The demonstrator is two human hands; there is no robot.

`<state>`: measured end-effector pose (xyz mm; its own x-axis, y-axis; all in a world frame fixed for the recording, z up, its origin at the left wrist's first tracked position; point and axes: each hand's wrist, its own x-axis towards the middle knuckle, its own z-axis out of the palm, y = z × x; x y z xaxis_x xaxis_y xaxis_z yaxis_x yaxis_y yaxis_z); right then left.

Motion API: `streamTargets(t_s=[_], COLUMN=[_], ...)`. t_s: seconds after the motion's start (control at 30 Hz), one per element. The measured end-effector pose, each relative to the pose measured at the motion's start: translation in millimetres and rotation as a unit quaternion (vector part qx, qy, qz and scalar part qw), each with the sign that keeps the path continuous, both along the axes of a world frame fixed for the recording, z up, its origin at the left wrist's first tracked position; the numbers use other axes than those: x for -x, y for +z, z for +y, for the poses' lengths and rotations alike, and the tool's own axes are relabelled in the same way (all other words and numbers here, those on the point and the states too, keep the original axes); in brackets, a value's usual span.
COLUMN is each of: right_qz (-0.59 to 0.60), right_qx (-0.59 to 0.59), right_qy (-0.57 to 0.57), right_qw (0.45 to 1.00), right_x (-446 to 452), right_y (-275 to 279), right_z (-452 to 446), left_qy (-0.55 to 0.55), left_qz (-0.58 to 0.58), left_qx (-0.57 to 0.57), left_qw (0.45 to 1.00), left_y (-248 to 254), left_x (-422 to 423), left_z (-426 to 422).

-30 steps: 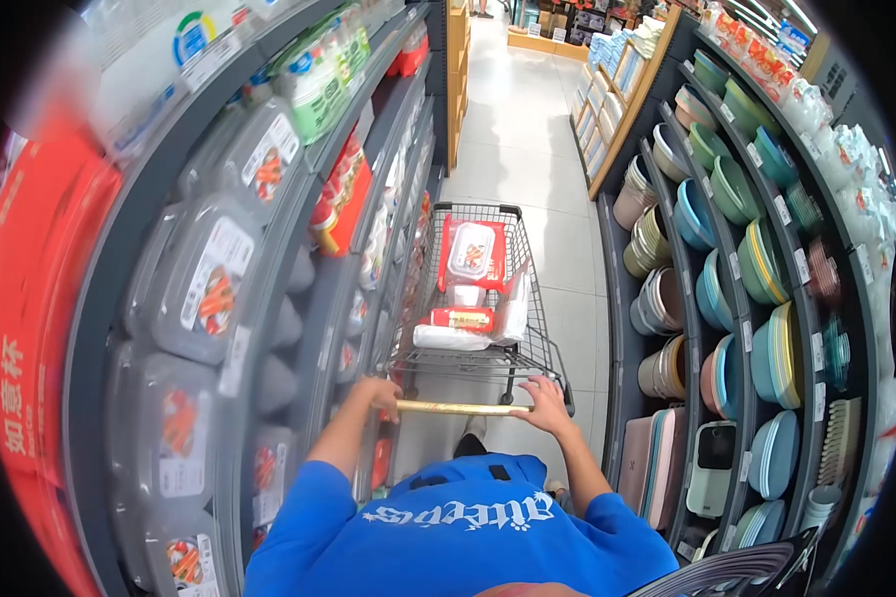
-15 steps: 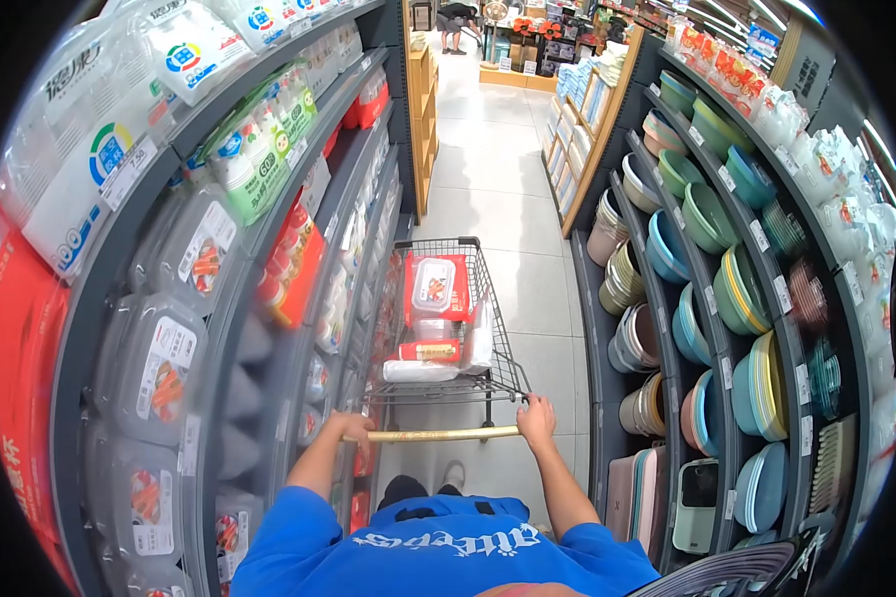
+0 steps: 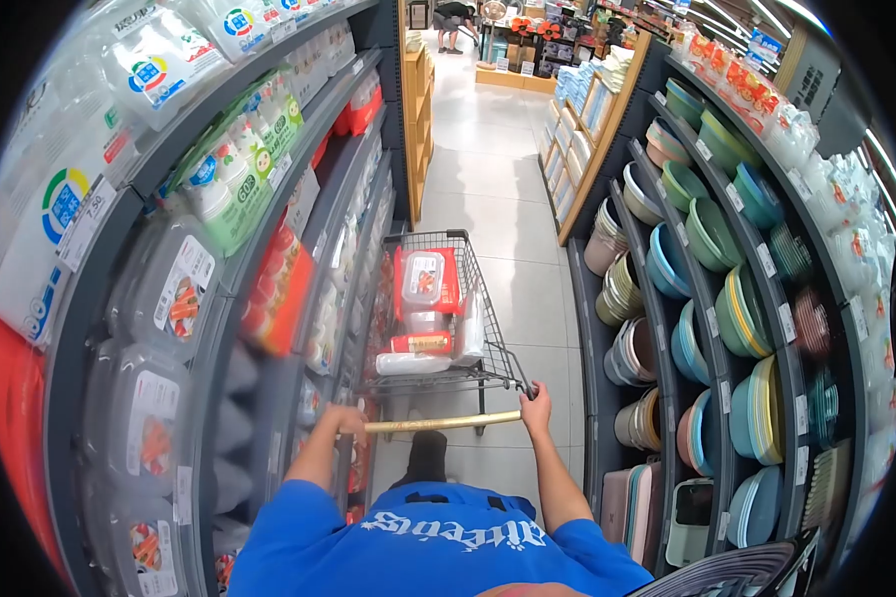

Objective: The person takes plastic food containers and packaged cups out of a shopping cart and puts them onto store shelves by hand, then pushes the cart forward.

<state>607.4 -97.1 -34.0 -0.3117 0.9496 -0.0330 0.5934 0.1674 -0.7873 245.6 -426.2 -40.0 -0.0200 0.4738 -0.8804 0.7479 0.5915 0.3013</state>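
Observation:
A shopping cart (image 3: 446, 381) with a wire basket stands ahead of me in the aisle, close to the left shelf. My left hand (image 3: 346, 422) is closed around the left end of its gold-coloured handle (image 3: 443, 425). At the handle's right end, by the cart frame, my right hand (image 3: 535, 406) is closed too. Inside the basket lie a clear plastic container with a printed label (image 3: 424, 278), a red package (image 3: 449, 271) behind it, a red-and-white roll-shaped pack (image 3: 421, 342) and white plastic-wrapped packs (image 3: 412, 363).
Shelves on the left hold food containers (image 3: 149, 418), bagged cups (image 3: 239, 159) and packaged goods. On the right are stacked basins (image 3: 712, 234), bins (image 3: 627, 343) and cutting boards (image 3: 630, 505). Grey floor (image 3: 483, 164) runs forward between wooden racks (image 3: 592, 129). A person (image 3: 453, 22) bends over far ahead.
The cart and I have moved a little forward; near left shelf goods slid back toward me. The cart sits slightly further left in view. My feet have changed position, and both hands stay on the handle.

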Motion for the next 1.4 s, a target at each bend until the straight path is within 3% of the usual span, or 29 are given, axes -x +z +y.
streamTargets(t_s=[0.1, 0.33, 0.43, 0.57, 0.6, 0.7, 0.83, 0.9, 1.1, 1.4], right_qz=[-0.038, -0.034, -0.039, -0.120, -0.155, -0.251, -0.362, -0.394, -0.428, -0.455], right_qx=[-0.025, -0.023, -0.019, -0.068, -0.094, -0.023, 0.053, 0.069, 0.025, 0.056], right_qy=[-0.007, -0.012, -0.023, -0.029, -0.030, -0.056, -0.041, -0.037, -0.055, -0.034], right_qw=[0.999, 0.999, 0.999, 0.990, 0.983, 0.966, 0.930, 0.916, 0.902, 0.888], right_x=[21, 61, 79, 99, 104, 123, 155, 175, 209, 259], right_y=[-1, -1, -4, -15, -17, -10, 23, 43, 46, 48], right_z=[17, 57, 77, 106, 114, 135, 164, 172, 207, 265], left_qy=[-0.029, -0.018, -0.013, -0.009, -0.012, -0.024, -0.038, -0.014, 0.041, 0.051], left_qz=[-0.025, -0.039, 0.016, 0.007, 0.005, -0.007, 0.036, 0.068, 0.148, 0.150], left_qx=[0.053, 0.128, 0.133, 0.116, 0.100, 0.068, -0.004, -0.088, -0.249, -0.274], left_qw=[0.998, 0.991, 0.991, 0.993, 0.995, 0.997, 0.999, 0.994, 0.956, 0.949], left_y=[-49, -7, 28, 12, 15, 47, 17, 35, 47, 43], left_x=[28, 54, 58, 76, 80, 89, 102, 106, 118, 163], left_z=[15, 67, 93, 111, 118, 139, 156, 160, 169, 220])
